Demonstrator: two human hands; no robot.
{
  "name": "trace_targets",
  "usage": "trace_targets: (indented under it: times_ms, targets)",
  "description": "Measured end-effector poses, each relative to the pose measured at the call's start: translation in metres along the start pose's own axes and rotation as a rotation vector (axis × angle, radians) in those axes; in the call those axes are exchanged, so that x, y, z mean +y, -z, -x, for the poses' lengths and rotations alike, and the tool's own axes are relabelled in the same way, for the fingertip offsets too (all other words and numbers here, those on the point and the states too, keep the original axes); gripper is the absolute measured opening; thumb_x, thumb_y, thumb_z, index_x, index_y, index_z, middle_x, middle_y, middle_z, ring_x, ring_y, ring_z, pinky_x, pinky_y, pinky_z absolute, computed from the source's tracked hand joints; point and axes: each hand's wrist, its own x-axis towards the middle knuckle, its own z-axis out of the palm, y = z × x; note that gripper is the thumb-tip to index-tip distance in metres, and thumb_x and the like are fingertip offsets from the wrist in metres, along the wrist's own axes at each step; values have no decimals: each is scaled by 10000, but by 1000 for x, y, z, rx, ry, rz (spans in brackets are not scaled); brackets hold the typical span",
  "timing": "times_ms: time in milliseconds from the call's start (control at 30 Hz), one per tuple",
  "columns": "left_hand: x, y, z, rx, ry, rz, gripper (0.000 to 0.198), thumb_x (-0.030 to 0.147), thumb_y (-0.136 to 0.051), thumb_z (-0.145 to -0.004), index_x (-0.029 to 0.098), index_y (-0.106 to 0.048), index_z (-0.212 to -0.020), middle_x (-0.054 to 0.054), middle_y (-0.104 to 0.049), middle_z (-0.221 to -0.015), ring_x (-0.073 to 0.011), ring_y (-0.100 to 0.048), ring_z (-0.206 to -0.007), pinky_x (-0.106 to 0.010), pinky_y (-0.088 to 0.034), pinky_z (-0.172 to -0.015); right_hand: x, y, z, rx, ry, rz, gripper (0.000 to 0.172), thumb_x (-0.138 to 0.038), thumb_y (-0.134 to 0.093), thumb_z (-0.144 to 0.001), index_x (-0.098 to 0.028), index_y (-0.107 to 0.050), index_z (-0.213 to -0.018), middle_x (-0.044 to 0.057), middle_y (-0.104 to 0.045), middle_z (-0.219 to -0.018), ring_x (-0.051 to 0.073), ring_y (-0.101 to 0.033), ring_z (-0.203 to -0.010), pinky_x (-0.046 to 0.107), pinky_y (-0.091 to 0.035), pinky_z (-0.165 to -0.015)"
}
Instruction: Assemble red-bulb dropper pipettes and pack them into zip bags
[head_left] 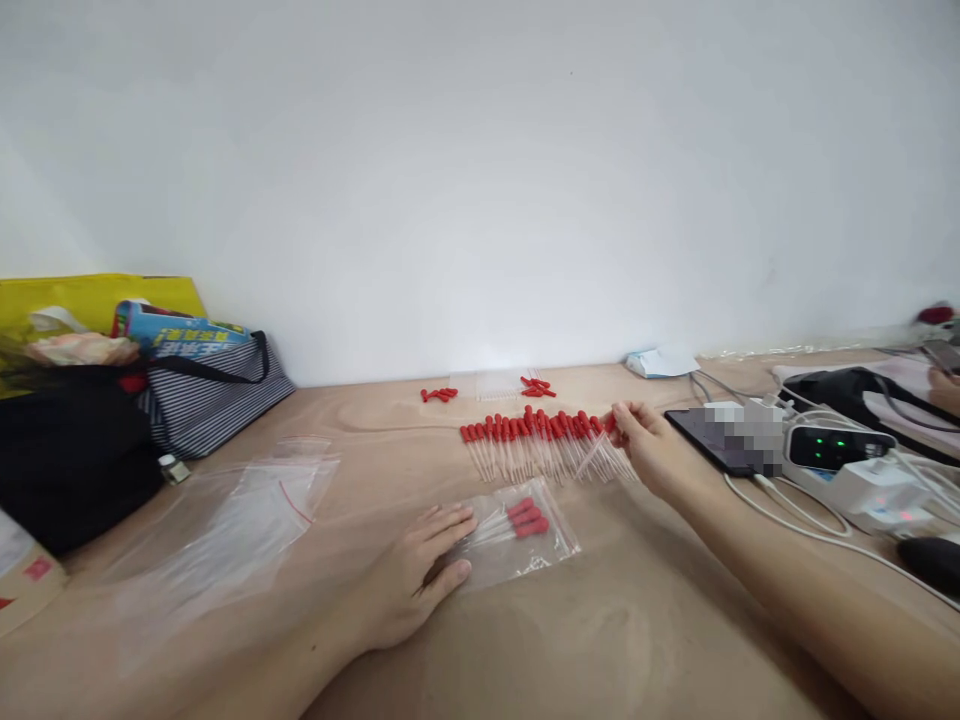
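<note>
Fingers outstretched and apart, my left hand (416, 570) rests at the left end of a clear zip bag (495, 568) lying flat on the table. Inside the bag are droppers (529, 520) with red bulbs pointing right. Farther back lies a row of droppers (517, 430), their red bulbs toward the wall and clear stems toward me. At the row's right end my right hand (637, 430) pinches a dropper by its red bulb (610, 423). Its stem slants down to the left, over the neighbouring stems.
Empty clear zip bags (225, 530) lie left. Near the wall are two small groups of red bulbs (442, 395) with clear stems between. A striped bag (225, 385) and a black bag (67, 460) stand left; a phone (705, 440), cables and chargers (870, 495) lie right.
</note>
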Motion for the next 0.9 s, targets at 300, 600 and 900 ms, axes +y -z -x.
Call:
trace_targets:
  times_ms: [300, 600, 900]
  targets:
    - [-1, 0, 1, 1, -11, -11, 404, 357, -399, -852, 260, -414, -1243, -21, -397, -1318, -204, -348, -1212, -433, -254, -1020, 21, -2, 53, 43, -212, -152, 308, -472, -636, -613, -204, -485, -635, -11, -560, -611, 98, -457, -471, 231, -374, -455]
    - [2, 0, 0, -26, 2, -81, 427, 365, -409, -838, 250, -404, -1249, -34, -391, -1321, -210, -346, -1213, -433, -272, -1009, 25, 1, 58, -21, -299, -245, 247, -408, -646, -640, -205, -505, -634, -35, -525, -523, 86, -447, -439, 215, -365, -447]
    - [3, 2, -1, -42, 11, -78, 434, 367, -404, -840, 232, -402, -1252, -43, -385, -1324, -214, -337, -1218, -439, -266, -1009, 21, -1, 57, 63, -262, -277, 286, -418, -687, -585, -201, -513, -655, -29, -553, -565, 87, -479, -463, 208, -378, -451]
